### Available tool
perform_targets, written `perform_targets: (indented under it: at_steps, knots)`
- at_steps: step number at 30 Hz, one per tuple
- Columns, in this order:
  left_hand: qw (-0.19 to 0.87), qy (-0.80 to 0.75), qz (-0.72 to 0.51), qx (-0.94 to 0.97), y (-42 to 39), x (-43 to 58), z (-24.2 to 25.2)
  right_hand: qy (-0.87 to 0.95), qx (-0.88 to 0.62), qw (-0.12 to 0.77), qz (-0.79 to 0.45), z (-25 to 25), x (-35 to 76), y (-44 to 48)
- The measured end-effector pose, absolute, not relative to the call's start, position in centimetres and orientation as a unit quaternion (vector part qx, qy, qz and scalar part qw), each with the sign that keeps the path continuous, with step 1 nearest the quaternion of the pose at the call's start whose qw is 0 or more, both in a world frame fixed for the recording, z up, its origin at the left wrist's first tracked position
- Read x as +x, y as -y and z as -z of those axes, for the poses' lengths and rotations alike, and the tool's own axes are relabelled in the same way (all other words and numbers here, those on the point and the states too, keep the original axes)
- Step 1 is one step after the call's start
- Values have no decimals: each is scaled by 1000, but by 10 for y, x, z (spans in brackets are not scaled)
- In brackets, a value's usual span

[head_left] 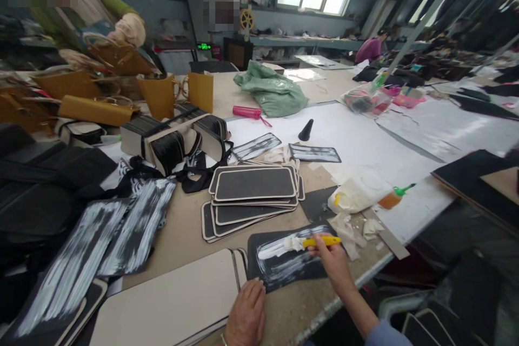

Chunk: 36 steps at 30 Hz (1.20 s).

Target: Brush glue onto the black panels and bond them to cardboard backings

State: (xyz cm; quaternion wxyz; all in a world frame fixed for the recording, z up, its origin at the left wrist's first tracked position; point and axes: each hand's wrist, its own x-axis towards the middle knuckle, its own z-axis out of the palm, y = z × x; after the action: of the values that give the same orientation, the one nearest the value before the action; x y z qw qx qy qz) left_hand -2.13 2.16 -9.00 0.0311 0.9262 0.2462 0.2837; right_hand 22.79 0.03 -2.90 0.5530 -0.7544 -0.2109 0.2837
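My right hand point(330, 259) grips the yellow handle of a brush point(316, 241), its bristles thick with white paste. The brush rests on a black panel point(253, 254) streaked with white. My left hand point(246, 311) lies flat at the panel's near left corner, beside a stack of beige boards point(174, 292). Behind the panel sits a pile of black panels with pale rims point(255, 182). To the left lie black pieces point(135, 238) smeared with white. A white plastic bottle point(357, 194) lies behind my right hand.
An orange bottle with a green nozzle point(391, 197) stands near the table's right edge. Farther back are a pink cylinder point(247, 112), a black cone point(306, 130) and a green plastic bag point(275, 89). At the left, a person in green sleeves point(109, 0) handles tan bags point(124, 57).
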Motion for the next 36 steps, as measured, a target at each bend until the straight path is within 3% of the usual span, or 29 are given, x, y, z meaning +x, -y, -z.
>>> perform_targets:
  at_steps: [8, 15, 23, 31, 36]
  knots:
    - [-6, -219, -285, 933, -25, -22, 93, 191, -824, 514, -142, 24, 315, 23]
    - [-2, -230, -272, 934, -23, -24, 92, 249, -839, 478, -75, 4, 317, 31]
    - [-6, -222, -275, 936, -23, -24, 93, 518, -771, 369, 33, 8, 289, 53]
    - [-6, -224, -275, 935, -23, -23, 92, 644, -694, 322, 1, 14, 218, 62]
    - [38, -243, -242, 939, -21, -22, 84, 607, -727, 321, 30, 18, 233, 68]
